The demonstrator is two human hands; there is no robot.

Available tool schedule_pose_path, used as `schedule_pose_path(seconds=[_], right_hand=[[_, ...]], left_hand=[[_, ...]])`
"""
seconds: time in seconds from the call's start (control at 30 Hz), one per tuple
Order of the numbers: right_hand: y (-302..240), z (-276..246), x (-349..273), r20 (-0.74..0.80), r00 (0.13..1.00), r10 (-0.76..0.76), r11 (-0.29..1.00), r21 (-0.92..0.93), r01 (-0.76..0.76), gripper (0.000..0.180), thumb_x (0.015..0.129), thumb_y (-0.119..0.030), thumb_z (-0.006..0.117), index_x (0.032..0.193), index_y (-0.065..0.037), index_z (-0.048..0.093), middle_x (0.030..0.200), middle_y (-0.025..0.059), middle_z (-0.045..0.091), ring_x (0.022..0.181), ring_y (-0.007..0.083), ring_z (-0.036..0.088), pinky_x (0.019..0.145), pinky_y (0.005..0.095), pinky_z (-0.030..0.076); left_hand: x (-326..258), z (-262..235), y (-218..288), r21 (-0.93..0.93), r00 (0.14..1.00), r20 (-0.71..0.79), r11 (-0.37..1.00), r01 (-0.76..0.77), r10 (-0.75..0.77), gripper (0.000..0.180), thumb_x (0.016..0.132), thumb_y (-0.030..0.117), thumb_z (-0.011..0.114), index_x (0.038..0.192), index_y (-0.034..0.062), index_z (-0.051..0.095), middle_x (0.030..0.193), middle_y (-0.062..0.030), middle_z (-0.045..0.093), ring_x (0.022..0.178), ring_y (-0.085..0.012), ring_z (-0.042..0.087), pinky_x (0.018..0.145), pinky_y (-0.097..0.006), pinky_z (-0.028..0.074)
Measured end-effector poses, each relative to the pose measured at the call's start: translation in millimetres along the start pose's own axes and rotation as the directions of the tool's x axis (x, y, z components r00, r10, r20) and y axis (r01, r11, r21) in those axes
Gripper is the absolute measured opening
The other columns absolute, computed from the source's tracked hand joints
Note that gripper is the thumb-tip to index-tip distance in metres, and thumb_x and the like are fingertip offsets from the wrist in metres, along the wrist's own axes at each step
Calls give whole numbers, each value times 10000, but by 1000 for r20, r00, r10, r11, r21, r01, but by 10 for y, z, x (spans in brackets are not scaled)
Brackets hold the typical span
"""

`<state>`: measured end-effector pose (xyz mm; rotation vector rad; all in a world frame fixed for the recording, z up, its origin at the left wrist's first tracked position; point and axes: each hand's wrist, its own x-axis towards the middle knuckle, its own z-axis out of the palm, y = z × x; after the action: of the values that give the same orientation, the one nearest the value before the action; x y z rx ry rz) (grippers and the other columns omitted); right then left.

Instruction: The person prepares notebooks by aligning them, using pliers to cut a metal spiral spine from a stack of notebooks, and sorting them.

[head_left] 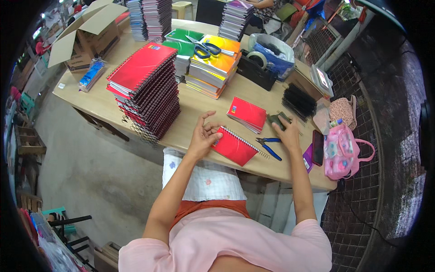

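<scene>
A red spiral notebook (235,148) lies at the table's front edge, its wire coil (244,139) along the far side with a loose tail jutting out to the right. My left hand (205,137) holds its left end, thumb on the cover and the other fingers loosely bent. My right hand (288,132) reaches palm down, fingers apart, touching a dark green object (274,119) whose kind I cannot make out. Between that hand and the notebook rest blue-handled cutting pliers (271,148). Just beyond is a small stack of red notebooks (247,114) with no coil visible.
A tall pile of coiled red notebooks (147,90) stands left. Scissors (204,47) lie on yellow and green stacks behind. A tape dispenser (256,68), black coils (299,100), a phone (317,148) and a pink bag (340,152) line the right. An open carton (90,43) sits far left.
</scene>
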<state>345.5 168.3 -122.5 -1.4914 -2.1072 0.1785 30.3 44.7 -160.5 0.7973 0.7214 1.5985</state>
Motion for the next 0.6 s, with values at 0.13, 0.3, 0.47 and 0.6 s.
schedule_pose_path(seconds=[0.13, 0.3, 0.47, 0.6], right_hand=[[-103, -12, -522, -126, 969, -214, 972, -125, 198, 565, 819, -322, 754, 1298, -54, 619, 1257, 218, 535, 1204, 403, 486, 1027, 498, 375], [-300, 27, -885, 66, 956, -286, 929, -225, 293, 512, 843, -286, 723, 1277, -58, 576, 1193, 176, 541, 1107, 367, 513, 987, 494, 381], [-177, 40, -823, -8, 991, -137, 990, -43, 137, 431, 878, -226, 705, 1243, -49, 561, 1144, 173, 545, 1026, 327, 554, 900, 436, 452], [-544, -157, -612, -63, 997, -53, 894, 442, 75, 471, 832, -169, 773, 1225, -36, 548, 1062, 147, 572, 916, 258, 597, 801, 357, 499]], left_hand=[[-21, 33, 63, 90, 1000, -2, 996, -17, 18, 817, 843, -47, 715, 1533, 87, 299, 1146, -184, 698, 989, -161, 678, 892, -302, 543], [-63, 100, 121, 198, 998, -51, 980, -15, 26, 759, 871, -46, 684, 1528, 65, 322, 1082, -178, 730, 966, -147, 685, 896, -301, 536], [-67, 172, 185, 186, 998, -52, 982, -27, 37, 740, 865, -37, 699, 1512, 51, 351, 1087, -184, 730, 964, -150, 697, 880, -289, 545], [-77, 321, 229, 108, 999, -46, 994, -4, 9, 711, 881, -33, 699, 1503, 63, 367, 1050, -150, 735, 927, -116, 687, 803, -236, 558]])
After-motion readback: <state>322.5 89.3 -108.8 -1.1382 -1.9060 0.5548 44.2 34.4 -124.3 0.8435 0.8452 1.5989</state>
